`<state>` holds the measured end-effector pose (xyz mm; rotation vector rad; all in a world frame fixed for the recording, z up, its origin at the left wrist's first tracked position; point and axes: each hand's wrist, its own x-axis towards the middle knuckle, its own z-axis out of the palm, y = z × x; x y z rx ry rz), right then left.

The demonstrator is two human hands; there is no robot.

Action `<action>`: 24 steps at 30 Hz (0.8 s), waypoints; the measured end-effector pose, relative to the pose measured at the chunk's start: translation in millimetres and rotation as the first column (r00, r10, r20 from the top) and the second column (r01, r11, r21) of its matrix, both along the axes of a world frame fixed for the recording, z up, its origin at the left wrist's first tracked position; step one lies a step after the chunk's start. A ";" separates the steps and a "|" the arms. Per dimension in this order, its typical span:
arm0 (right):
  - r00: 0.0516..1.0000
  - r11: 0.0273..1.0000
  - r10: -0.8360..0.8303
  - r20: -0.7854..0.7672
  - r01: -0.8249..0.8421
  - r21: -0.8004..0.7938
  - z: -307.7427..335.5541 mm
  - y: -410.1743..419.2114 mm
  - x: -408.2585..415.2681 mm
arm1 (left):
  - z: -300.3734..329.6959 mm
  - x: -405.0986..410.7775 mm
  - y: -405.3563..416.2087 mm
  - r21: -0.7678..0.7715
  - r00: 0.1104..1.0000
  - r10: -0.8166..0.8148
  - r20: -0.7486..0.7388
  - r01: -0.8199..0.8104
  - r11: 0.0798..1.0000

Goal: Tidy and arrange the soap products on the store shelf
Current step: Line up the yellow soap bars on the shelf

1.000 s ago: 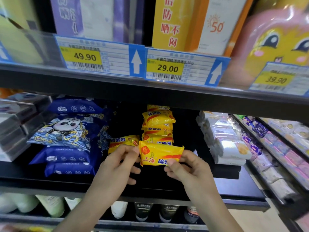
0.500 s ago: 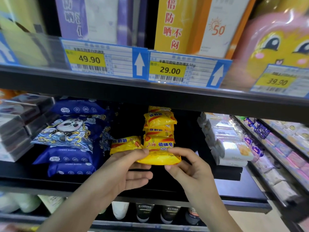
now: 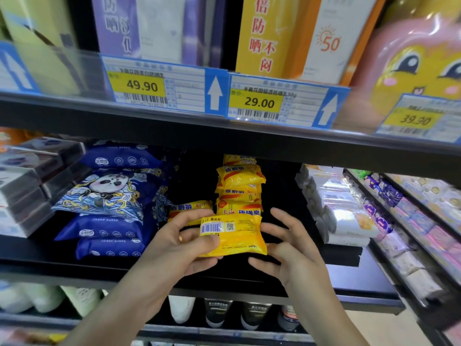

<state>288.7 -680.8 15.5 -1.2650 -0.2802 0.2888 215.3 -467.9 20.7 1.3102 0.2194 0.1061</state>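
Observation:
A yellow soap packet [image 3: 239, 236] is held in front of the black middle shelf [image 3: 349, 280], its barcode side facing me. My left hand [image 3: 184, 243] grips its left end, thumb on top near the barcode. My right hand [image 3: 287, 248] touches the packet's right end with spread, relaxed fingers. Behind stands a stack of the same yellow soap packets [image 3: 240, 188]. One more yellow packet [image 3: 189, 207] lies to the left of the stack, just behind my left fingers.
Blue panda-print packs [image 3: 109, 203] are piled on the left, grey boxes [image 3: 22, 186] further left. White wrapped soaps [image 3: 339, 216] sit on the right. The upper shelf edge carries price tags [image 3: 159, 87]. Bottles [image 3: 217, 313] stand on the shelf below.
The packet has been turned over between both hands: its printed front faced me a second ago, now its barcode back does. The right hand has loosened its pinch into spread fingers.

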 end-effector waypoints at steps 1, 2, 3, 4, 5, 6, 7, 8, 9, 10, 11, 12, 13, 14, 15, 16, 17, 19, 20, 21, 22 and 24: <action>0.999 0.999 0.033 -0.035 -0.032 0.016 1.3 -0.7 0.0 | -0.4 -0.9 -0.3 0.007 1.000 0.001 0.010 -0.001 1.000; 0.996 0.998 0.065 -0.062 -0.063 0.025 3.6 -0.4 -1.0 | -0.4 -1.7 -0.5 0.015 1.000 0.006 0.019 -0.007 1.000; 0.993 0.996 0.088 -0.084 -0.086 0.031 5.0 0.4 -2.4 | -0.6 -2.5 -0.8 0.026 1.000 0.015 0.027 -0.016 1.000; 0.990 0.995 0.100 -0.103 -0.098 0.026 6.2 1.3 -4.4 | -0.8 -3.3 -1.1 0.042 0.999 0.027 0.033 -0.029 0.999; 0.988 0.994 0.106 -0.111 -0.106 0.008 7.3 2.3 -5.8 | -1.0 -3.9 -1.6 0.058 0.999 0.037 0.039 -0.039 0.998; 0.988 0.993 0.113 -0.103 -0.116 -0.026 8.7 2.8 -7.6 | -0.8 -4.7 -2.1 0.074 0.998 0.044 0.043 -0.047 0.996; 0.988 0.989 0.127 -0.084 -0.133 -0.069 9.6 3.8 -9.2 | -0.5 -5.6 -2.7 0.093 0.998 0.048 0.046 -0.052 0.994; 0.988 0.984 0.140 -0.068 -0.146 -0.099 10.8 5.3 -10.8 | 0.3 -6.7 -3.5 0.115 0.998 0.048 0.048 -0.053 0.992; 0.987 0.980 0.150 -0.051 -0.156 -0.120 11.7 6.4 -12.0 | 1.0 -7.5 -4.6 0.133 0.998 0.047 0.049 -0.053 0.990; 0.987 0.978 0.155 -0.037 -0.159 -0.136 12.5 7.5 -13.2 | 1.8 -8.1 -5.6 0.144 0.998 0.046 0.050 -0.053 0.988; 0.988 0.977 0.151 -0.025 -0.153 -0.146 12.9 9.1 -14.2 | 2.1 -8.2 -6.5 0.149 0.998 0.046 0.052 -0.053 0.987; 0.990 0.977 0.143 -0.009 -0.143 -0.158 13.0 10.2 -14.8 | 2.2 -8.4 -6.9 0.153 0.997 0.045 0.055 -0.053 0.987; 0.990 0.977 0.138 0.002 -0.136 -0.165 12.5 10.9 -14.8 | 2.3 -8.1 -7.3 0.155 0.997 0.044 0.061 -0.053 0.986; 0.991 0.977 0.133 0.011 -0.129 -0.172 12.6 11.2 -15.1 | 2.5 -8.2 -7.6 0.157 0.997 0.044 0.067 -0.054 0.986; 0.992 0.977 0.129 0.018 -0.124 -0.175 13.1 11.6 -15.7 | 2.7 -8.3 -7.5 0.157 0.996 0.042 0.073 -0.054 0.986; 0.991 0.977 0.129 0.023 -0.123 -0.175 13.3 11.8 -16.0 | 2.8 -8.9 -7.2 0.154 0.996 0.041 0.077 -0.052 0.987; 0.991 0.977 0.129 0.024 -0.123 -0.175 13.0 12.0 -16.0 | 2.6 -9.5 -6.7 0.151 0.996 0.039 0.079 -0.051 0.987; 0.992 0.978 0.126 0.025 -0.120 -0.173 12.6 12.5 -16.4 | 1.9 -11.3 -5.6 0.149 0.996 0.033 0.082 -0.045 0.988; 0.992 0.978 0.125 0.026 -0.119 -0.171 12.5 12.8 -16.6 | 1.9 -12.2 -5.2 0.150 0.996 0.030 0.082 -0.042 0.988; 0.992 0.978 0.125 0.025 -0.119 -0.171 12.1 13.0 -16.6 | 2.0 -12.9 -4.9 0.150 0.996 0.027 0.081 -0.039 0.988; 0.992 0.978 0.125 0.024 -0.119 -0.170 12.3 13.5 -17.0 | 2.3 -13.8 -4.4 0.150 0.997 0.026 0.077 -0.037 0.988; 0.993 0.979 0.118 0.019 -0.113 -0.171 13.2 14.1 -17.0 | 4.9 -15.0 -3.5 0.150 0.998 0.024 0.066 -0.034 0.988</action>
